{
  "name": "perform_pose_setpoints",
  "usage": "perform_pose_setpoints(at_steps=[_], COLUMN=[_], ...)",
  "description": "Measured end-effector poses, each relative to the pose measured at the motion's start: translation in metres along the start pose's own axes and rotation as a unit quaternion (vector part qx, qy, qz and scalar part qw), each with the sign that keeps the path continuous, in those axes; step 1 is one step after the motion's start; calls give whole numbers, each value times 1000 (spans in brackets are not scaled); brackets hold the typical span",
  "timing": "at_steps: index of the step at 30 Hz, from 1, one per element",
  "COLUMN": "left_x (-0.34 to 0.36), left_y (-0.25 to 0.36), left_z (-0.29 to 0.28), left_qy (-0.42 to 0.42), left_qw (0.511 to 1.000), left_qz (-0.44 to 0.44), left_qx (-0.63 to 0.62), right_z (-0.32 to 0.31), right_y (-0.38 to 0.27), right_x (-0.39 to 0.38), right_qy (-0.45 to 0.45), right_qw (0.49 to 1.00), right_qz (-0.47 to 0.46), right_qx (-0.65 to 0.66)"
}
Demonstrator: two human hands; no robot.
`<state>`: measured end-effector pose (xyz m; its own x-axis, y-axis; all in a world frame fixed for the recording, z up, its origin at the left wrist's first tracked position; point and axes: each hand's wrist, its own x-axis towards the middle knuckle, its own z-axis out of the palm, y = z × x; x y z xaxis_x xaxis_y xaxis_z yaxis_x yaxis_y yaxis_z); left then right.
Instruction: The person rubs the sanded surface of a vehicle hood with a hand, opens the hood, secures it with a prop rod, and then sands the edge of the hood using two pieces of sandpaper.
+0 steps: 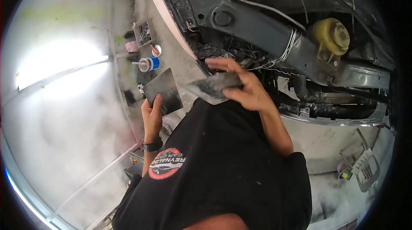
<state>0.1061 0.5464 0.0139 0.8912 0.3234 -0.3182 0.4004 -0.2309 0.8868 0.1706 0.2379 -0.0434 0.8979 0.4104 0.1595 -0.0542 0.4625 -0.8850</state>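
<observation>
- Blue-banded container (150,64) sits beyond my left hand (152,113); I'd judge it no hindrance.
- Dark sheet (169,89) is in that hand, pinched near its lower edge, thumb flat on top, fingers tucked beneath; I'd keep the pressure light so it doesn't crease.
- Grey piece (209,88), scuffed and blurred, is just right of the sheet, apart from it; I can't tell whether it's folded or a pad.
- Right hand (252,90) has it loosely, thumb across its face, upper fingers spread; steering from here, I'd gather them for an even grip.
- White wires (292,43) cross the metal rail (255,26); I'd keep my knuckles clear.
</observation>
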Motion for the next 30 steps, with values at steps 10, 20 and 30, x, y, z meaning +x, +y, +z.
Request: perform_pose_setpoints(at_steps=[10,20,30], left_x=[-8,-13,-13], left_y=[-14,-12,-8], left_z=[-14,-6,-4], left_qy=[-3,0,-2], left_qw=[999,999,999], left_qz=[-40,-42,-29], left_qx=[-20,4,12], right_z=[-22,-34,4], right_y=[24,13,-39], right_x=[30,13,-21], right_qy=[-133,-142,-33], right_qw=[987,976,988], right_qz=[-43,89,25], right_qx=[79,143,-149])
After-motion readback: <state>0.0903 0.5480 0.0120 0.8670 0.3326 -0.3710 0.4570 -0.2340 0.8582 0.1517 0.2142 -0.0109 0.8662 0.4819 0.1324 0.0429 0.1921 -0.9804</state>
